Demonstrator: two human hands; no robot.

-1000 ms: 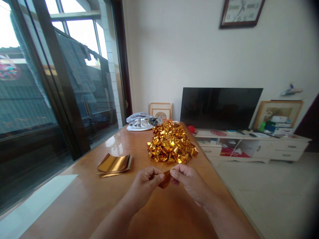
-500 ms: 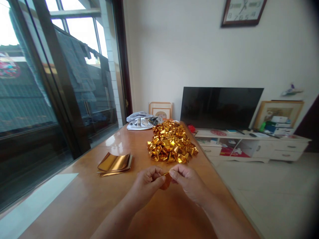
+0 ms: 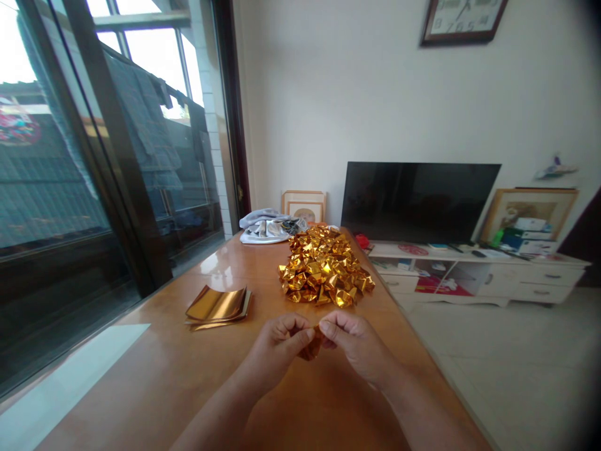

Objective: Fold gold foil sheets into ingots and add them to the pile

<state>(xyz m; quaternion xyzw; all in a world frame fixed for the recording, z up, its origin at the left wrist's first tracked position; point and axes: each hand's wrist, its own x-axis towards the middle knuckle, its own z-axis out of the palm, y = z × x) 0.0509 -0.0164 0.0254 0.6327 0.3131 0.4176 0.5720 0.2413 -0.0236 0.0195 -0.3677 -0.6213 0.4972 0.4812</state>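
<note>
The gold foil paper piece (image 3: 310,346) sits low in the middle of the frame, pinched between both hands just above the wooden table (image 3: 154,376). Only a small crumpled part of it shows between the fingertips; the rest is hidden behind them. The left hand (image 3: 277,347) comes in from the lower centre, its thumb and forefinger closed together on the left end of the piece, the other fingers curled in. The right hand (image 3: 354,344) comes in from the lower right, its thumb and forefinger clamped on the right end, the knuckles facing up. The two hands are almost touching at the fingertips.

Just beyond the hands, in the centre of the frame, lies a pile of folded gold foil pieces (image 3: 323,268) on the table. To the left of the hands, well apart from the pile, a small stack of flat gold foil sheets (image 3: 218,307) rests on the table, its edges slightly curled. At the far end of the table lies a bundle of light grey cloth (image 3: 265,227), with a framed picture (image 3: 303,205) leaning against the wall behind it. To the right of centre a dark television (image 3: 417,202) stands on a white low cabinet (image 3: 516,282). A wall clock (image 3: 462,22) hangs at the upper right, and a glass sliding door (image 3: 94,156) fills the left side.
</note>
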